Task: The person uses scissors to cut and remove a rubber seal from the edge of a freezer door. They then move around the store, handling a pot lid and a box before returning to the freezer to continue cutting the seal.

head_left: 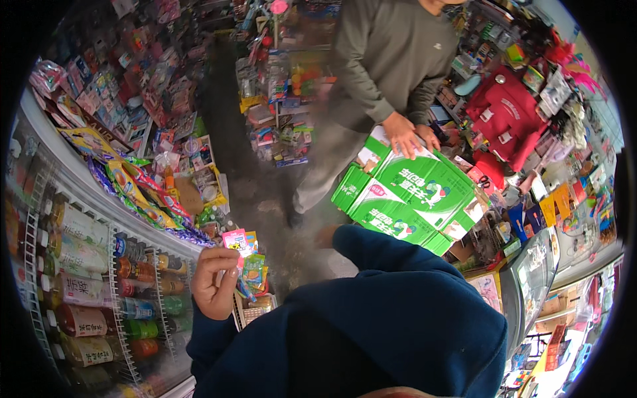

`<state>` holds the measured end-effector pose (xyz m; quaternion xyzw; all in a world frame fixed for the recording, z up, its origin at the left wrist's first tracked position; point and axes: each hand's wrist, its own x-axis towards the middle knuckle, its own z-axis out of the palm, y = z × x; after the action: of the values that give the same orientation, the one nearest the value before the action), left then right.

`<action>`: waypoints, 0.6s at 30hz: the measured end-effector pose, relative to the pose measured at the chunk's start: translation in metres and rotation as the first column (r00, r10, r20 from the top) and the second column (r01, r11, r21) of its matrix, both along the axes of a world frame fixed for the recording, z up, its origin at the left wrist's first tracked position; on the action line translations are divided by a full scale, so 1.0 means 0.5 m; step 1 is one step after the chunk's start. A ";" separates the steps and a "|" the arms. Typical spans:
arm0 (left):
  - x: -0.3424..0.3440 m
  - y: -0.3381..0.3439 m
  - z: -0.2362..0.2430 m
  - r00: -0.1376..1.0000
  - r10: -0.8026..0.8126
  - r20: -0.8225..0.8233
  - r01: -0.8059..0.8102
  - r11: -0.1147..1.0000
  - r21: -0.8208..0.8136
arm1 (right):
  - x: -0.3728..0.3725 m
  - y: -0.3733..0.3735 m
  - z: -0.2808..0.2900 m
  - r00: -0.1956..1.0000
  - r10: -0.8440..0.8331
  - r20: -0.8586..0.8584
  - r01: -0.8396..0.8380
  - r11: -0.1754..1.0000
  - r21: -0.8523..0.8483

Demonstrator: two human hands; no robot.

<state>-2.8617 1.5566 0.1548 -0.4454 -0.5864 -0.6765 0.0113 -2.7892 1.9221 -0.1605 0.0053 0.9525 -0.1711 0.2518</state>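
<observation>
My left hand (213, 284) is raised beside the drinks fridge, its fingers curled together at the tips. A small pink packet (234, 240) shows right at those fingertips; whether it is in my grasp or lies behind them I cannot tell. Just past the hand, green and yellow snack packets (253, 268) stand above a pale basket (255, 309). My right arm bends across in front of me in a dark blue sleeve. Smeared by motion, my right hand (326, 236) hangs over the grey floor, left of a green and white cardboard box (411, 189).
Facing me, a person in a grey-green sweater (391, 53) rests both hands on the cardboard box. Bottles (83, 320) fill the fridge's wire shelves at left. Packed shelves of small goods line the aisle. A red bag (507, 119) hangs at right, above a glass counter (531, 278).
</observation>
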 end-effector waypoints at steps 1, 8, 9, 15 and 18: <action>-0.006 0.005 0.048 0.992 -0.034 -0.119 0.039 0.998 0.045 | -0.013 0.016 -0.026 1.000 0.021 0.020 -0.021 1.000 0.000; -0.027 0.036 0.249 0.905 -0.242 -0.350 0.378 0.836 0.398 | -0.048 0.167 -0.054 0.991 -0.129 0.025 0.130 0.991 -0.037; -0.042 0.056 0.258 0.878 -0.285 -0.385 0.440 0.797 0.415 | -0.069 0.179 -0.044 0.989 -0.144 0.027 0.145 0.989 -0.035; -0.153 0.257 0.244 0.902 -0.260 -0.346 0.406 0.785 0.468 | -0.245 0.278 -0.039 0.984 -0.176 0.010 0.176 0.981 -0.081; -0.235 0.358 0.252 0.870 -0.323 -0.373 0.476 0.746 0.465 | -0.336 0.349 -0.022 0.999 -0.028 0.032 0.030 0.998 -0.059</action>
<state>-2.9794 1.7358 0.2810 -0.6269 -0.2527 -0.7337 0.0698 -2.9573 2.0966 -0.1718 0.0145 0.9428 -0.2030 0.2640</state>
